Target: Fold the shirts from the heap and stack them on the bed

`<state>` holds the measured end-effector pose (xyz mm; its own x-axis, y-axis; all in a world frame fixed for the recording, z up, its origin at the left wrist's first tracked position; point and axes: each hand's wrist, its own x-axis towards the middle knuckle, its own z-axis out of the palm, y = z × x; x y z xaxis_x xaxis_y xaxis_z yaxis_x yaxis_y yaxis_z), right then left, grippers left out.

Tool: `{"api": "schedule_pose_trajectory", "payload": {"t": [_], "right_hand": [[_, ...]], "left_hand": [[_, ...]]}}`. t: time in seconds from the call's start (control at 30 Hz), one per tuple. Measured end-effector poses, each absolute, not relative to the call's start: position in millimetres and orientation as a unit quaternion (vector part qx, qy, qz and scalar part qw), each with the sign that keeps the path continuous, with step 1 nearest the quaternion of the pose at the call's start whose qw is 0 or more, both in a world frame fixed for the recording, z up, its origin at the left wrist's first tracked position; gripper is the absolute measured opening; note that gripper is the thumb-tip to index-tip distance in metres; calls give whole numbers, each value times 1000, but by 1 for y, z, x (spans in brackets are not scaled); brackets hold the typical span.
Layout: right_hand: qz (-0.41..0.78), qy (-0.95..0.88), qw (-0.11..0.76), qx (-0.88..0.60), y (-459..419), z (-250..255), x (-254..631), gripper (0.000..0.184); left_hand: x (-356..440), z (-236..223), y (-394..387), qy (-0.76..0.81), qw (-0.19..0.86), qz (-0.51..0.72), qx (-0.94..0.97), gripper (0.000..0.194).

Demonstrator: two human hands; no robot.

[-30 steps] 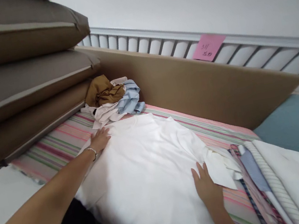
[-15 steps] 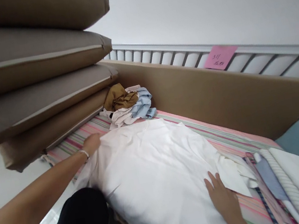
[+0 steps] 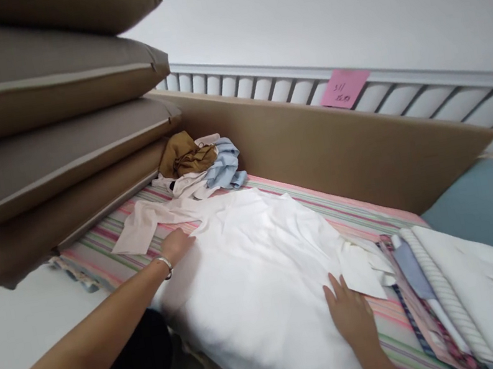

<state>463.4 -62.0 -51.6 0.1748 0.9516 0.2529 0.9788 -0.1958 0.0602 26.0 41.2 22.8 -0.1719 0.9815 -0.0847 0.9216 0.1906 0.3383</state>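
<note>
The white shirt (image 3: 259, 258) lay under my right hand (image 3: 350, 309), fingers spread flat, gripping nothing.
My left hand (image 3: 178, 245) curled at the shirt's edge, its grip unclear; well beyond my fingers, a pink note (image 3: 344, 88) seemingly read "311", its lower line illegible.

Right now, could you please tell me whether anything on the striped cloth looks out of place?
Yes, the crumpled heap of clothes beside the stacked cushions looks untidy, because the folded clothes on the right lie neatly side by side. No spill shows on the white garment.
</note>
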Motion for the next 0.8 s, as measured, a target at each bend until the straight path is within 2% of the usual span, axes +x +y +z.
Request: {"api": "schedule_pose_trajectory", "payload": {"t": [0.17,0.37,0.57,0.67,0.8], "right_hand": [[-126,-625,46,-769,-63,-50,462,53],[-138,-626,75,-764,-64,-51,459,54],[-120,-621,65,-772,-63,-48,461,53],[-112,-593,57,-795,-67,-38,445,52],[-97,-644,68,-755,-91,-29,399,51]], "left_hand": [[42,10,50,763,95,84,633,32],[33,-5,50,767,41,62,638,34],[36,5,39,750,2,93,655,32],[59,6,10,688,-26,129,714,41],[90,-21,-44,522,-8,146,841,51]]}}
